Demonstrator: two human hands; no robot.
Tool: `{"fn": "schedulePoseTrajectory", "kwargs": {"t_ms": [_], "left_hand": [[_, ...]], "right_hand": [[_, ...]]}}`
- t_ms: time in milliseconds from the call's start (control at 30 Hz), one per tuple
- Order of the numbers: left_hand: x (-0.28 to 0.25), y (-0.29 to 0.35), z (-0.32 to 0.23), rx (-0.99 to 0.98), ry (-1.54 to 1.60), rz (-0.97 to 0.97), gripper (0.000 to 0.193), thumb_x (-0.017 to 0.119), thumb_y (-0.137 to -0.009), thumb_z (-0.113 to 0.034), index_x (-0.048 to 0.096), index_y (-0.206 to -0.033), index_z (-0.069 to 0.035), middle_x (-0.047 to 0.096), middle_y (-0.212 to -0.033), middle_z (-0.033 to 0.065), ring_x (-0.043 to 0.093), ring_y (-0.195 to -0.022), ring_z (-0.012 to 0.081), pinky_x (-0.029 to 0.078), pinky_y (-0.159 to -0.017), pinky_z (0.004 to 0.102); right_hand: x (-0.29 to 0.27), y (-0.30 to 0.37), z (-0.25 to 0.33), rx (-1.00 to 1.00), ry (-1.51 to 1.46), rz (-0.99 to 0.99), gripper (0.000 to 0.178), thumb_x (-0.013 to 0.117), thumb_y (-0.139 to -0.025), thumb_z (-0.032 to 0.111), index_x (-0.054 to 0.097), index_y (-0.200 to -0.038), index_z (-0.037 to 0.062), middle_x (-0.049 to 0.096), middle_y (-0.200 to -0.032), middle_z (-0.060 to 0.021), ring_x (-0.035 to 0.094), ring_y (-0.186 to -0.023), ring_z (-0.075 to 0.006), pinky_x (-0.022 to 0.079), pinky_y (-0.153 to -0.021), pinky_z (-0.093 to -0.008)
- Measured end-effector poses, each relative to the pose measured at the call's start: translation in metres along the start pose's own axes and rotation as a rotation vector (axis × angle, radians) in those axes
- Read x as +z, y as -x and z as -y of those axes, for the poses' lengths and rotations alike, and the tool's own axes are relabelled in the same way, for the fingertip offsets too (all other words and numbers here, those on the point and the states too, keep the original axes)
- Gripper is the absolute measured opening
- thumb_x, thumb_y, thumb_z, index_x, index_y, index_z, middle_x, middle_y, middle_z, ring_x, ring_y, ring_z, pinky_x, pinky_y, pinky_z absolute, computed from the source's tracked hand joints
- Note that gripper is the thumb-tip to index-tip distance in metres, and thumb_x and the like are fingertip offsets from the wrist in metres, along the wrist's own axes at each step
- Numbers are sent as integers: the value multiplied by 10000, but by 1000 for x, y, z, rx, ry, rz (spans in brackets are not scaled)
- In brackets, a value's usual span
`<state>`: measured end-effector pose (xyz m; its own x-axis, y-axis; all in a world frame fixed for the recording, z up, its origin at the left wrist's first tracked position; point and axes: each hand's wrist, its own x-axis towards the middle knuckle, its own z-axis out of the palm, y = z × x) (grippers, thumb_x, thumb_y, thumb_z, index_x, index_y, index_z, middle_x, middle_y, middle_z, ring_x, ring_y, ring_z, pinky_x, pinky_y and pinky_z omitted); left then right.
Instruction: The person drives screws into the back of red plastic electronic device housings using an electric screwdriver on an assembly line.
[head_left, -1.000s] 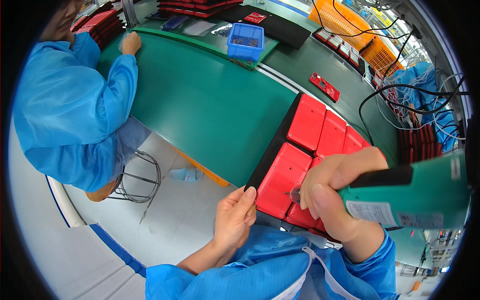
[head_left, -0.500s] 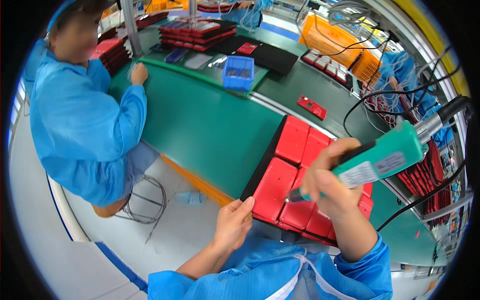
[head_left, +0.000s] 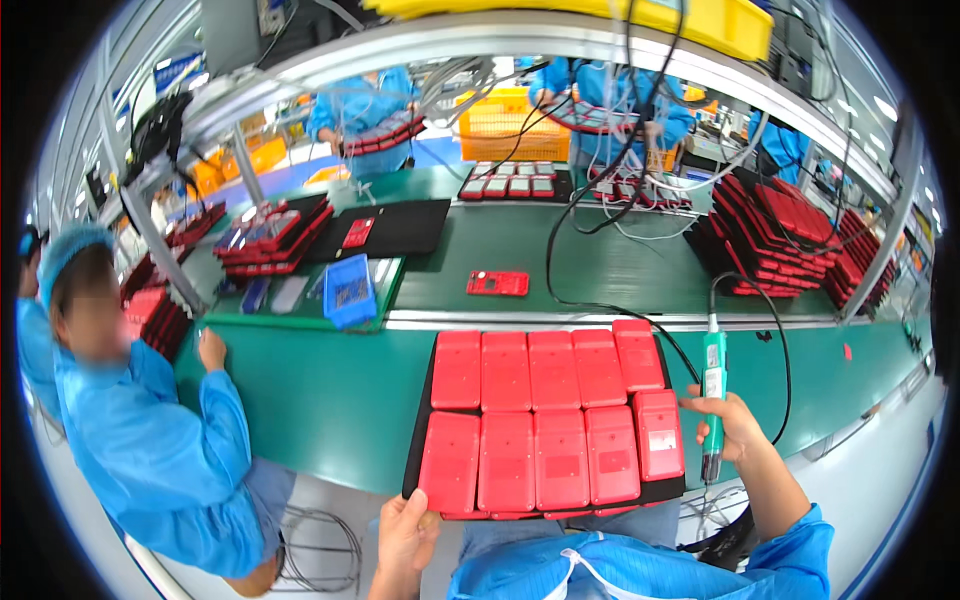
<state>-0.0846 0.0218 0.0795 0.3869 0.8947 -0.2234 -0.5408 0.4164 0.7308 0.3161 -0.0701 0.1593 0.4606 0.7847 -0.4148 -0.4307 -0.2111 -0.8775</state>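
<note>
My left hand (head_left: 406,532) pinches the near left corner of a black tray (head_left: 416,455) at the table's front edge. Two rows of red plastic casings (head_left: 534,462) lie on it, with small screw holes showing at their edges. The casing at the near right (head_left: 659,440) bears a pale label and sits slightly askew. To the right of the tray, my right hand (head_left: 738,428) is closed round a green electric screwdriver (head_left: 713,375). The screwdriver stands upright, bit down, apart from the casings, with its black cable running from the top.
A blue bin of small parts (head_left: 349,291) and a loose red casing (head_left: 498,284) lie beyond the tray. Stacks of red casings (head_left: 775,235) stand far right. A co-worker (head_left: 150,430) sits at the left. Cables (head_left: 553,255) hang from the overhead frame.
The screwdriver has gone from over the near left casing to the right of the tray, turning upright. The view has swung right and up. My left hand stays on the tray's corner.
</note>
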Motion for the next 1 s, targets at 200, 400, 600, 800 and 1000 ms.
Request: {"fn": "schedulePoseTrajectory", "kwargs": {"t_ms": [200,400,600,800,1000], "left_hand": [[39,0,-15,49,-19,19,332,587,-794,-205,504,-1001,41,578,-771,38,477,-513,72,371,-435,211],[51,1,-2,-20,-88,-259,197,622,-782,-289,533,-814,-116,419,-496,-45,326,-341,59,230,-301,212],[21,-14,7,93,-49,-236,121,617,-774,-178,513,-752,-122,428,-471,-48,270,-278,81,181,-267,242],[39,-10,-23,240,-120,-147,253,629,-732,-120,563,-947,-2,610,-801,55,587,-648,146,471,-559,270],[16,-5,-70,390,-263,-71,359,590,-744,-115,510,-1048,59,598,-945,113,590,-770,188,471,-660,302]], "right_hand": [[1,-3,2,75,2,96,317,627,-724,90,451,-978,19,502,-745,-73,490,-450,-127,448,-423,-311],[17,-11,9,112,95,121,167,612,-732,62,511,-858,20,513,-628,-69,504,-461,-140,485,-441,-291],[18,-16,14,144,137,135,150,603,-732,40,515,-852,16,515,-641,-70,483,-455,-139,455,-425,-296],[33,-2,23,158,138,306,246,612,-700,-20,495,-907,42,499,-651,-42,439,-451,-105,399,-426,-278],[87,6,30,132,142,385,247,618,-689,-21,492,-892,41,498,-634,-42,448,-449,-111,406,-431,-280]]}}
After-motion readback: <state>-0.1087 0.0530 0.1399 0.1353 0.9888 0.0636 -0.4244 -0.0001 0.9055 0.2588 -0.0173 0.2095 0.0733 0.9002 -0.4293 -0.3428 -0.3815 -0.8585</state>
